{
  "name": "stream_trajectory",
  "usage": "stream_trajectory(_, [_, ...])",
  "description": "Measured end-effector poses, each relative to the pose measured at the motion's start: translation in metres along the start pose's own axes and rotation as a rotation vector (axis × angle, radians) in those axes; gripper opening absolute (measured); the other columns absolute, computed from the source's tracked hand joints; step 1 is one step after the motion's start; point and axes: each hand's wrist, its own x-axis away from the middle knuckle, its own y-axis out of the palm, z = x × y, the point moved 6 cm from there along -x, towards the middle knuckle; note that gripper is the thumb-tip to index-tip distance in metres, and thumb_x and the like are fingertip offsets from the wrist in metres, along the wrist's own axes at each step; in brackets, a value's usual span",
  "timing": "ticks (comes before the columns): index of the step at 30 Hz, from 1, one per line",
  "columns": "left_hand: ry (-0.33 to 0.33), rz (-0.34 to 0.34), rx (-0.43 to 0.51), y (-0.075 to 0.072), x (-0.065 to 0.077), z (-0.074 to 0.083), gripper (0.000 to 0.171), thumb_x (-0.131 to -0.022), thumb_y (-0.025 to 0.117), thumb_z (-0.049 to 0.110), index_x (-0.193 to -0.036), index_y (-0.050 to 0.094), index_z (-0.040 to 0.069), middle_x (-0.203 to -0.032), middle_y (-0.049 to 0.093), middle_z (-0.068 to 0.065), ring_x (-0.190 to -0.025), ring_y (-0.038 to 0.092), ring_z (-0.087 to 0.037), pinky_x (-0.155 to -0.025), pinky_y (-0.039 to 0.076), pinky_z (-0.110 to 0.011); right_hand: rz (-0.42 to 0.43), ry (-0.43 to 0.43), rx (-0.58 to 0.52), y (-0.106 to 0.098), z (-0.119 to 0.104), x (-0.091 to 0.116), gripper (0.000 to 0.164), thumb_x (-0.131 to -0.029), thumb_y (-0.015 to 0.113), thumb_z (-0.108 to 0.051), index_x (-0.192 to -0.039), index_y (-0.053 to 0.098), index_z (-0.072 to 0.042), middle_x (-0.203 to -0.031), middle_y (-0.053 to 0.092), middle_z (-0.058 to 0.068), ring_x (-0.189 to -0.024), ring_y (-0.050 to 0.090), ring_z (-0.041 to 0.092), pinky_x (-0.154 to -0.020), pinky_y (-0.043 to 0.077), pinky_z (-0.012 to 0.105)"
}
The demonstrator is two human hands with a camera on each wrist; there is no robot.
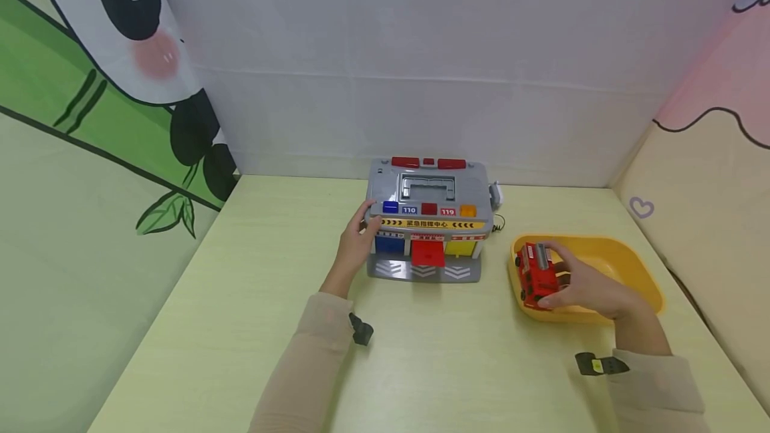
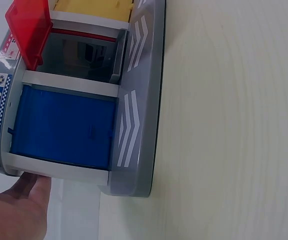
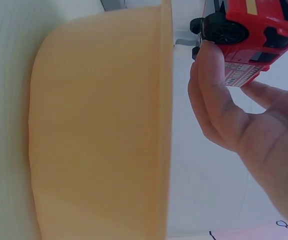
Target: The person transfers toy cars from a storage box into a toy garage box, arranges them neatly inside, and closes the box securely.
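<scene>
So the toy fire truck [image 1: 537, 276] was up in the right hand [image 1: 580, 282], over the left end of the yellow plastic tray [image 1: 628, 276], clear of the rim in the right wrist view. The fingers were spread about as wide as the truck and had it pinched, thumb at the near end, the others at the far end. I'd call the job partway along: truck picked up, setting it down anywhere not yet done.

Its long axis ran mostly near-to-far from the person, slightly slanted, wheels toward the tray side (which end was the nose, I honestly couldn't tell).

Left of the tray, well apart from the truck, sat the toy emergency station [image 1: 428, 219], front facing the person. Its red door [image 1: 428, 253] was swung up, so the middle bay counted as done opening; the blue door [image 2: 64, 127] and yellow door [image 1: 460, 248] were down. No vehicle that I could make out in the dark bay. The left hand [image 1: 356, 239] held the station's left side, fingers bent around the upper corner with the thumb in front. Everything was on a pale wood-look table [image 1: 433, 366], with a cartoon-printed backdrop [image 1: 421, 32] behind.
</scene>
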Motion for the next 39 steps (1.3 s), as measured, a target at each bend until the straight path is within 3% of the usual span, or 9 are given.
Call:
stream_trajectory(5, [-0.011, -0.004, 0.003, 0.001, -0.001, 0.000, 0.049, -0.100, 0.048, 0.044, -0.148, 0.039, 0.034, -0.148, 0.041, -0.008, -0.128, 0.044, -0.033, -0.099, 0.039, -0.057, -0.011, -0.010, -0.019, 0.008, -0.001, -0.004, 0.106, -0.078, 0.081, -0.007, -0.153, 0.005, -0.007, -0.127, 0.038, 0.034, -0.098, 0.058, 0.036, -0.079, 0.054, 0.036])
stream_trajectory(14, [-0.010, -0.003, 0.014, 0.001, -0.001, -0.001, 0.049, -0.100, 0.048, 0.043, -0.148, 0.039, 0.035, -0.150, 0.040, -0.007, -0.130, 0.043, -0.033, -0.100, 0.038, -0.057, 0.003, 0.000, 0.019, 0.020, -0.005, -0.011, 0.103, -0.075, 0.083, -0.010, -0.151, 0.013, -0.009, -0.125, 0.043, 0.029, -0.106, 0.050, 0.037, -0.082, 0.051, 0.038])
stream_trajectory(25, [-0.012, -0.007, 0.017, 0.000, -0.001, 0.000, 0.049, -0.100, 0.048, 0.045, -0.147, 0.040, 0.036, -0.147, 0.042, -0.007, -0.128, 0.044, -0.032, -0.099, 0.039, -0.057, -0.023, -0.043, 0.013, 0.038, -0.014, -0.020, 0.107, -0.074, 0.084, -0.008, -0.151, 0.011, -0.005, -0.134, 0.037, 0.033, -0.107, 0.052, 0.037, -0.085, 0.051, 0.034])
stream_trajectory(39, [-0.022, -0.011, 0.017, -0.001, 0.000, 0.001, 0.048, -0.100, 0.049, 0.044, -0.147, 0.040, 0.035, -0.147, 0.042, -0.007, -0.127, 0.045, -0.032, -0.099, 0.040, -0.057, -0.016, 0.031, 0.066, 0.053, -0.016, -0.033, 0.106, -0.073, 0.087, -0.014, -0.151, 0.015, -0.011, -0.126, 0.043, 0.027, -0.106, 0.051, 0.038, -0.085, 0.049, 0.039])
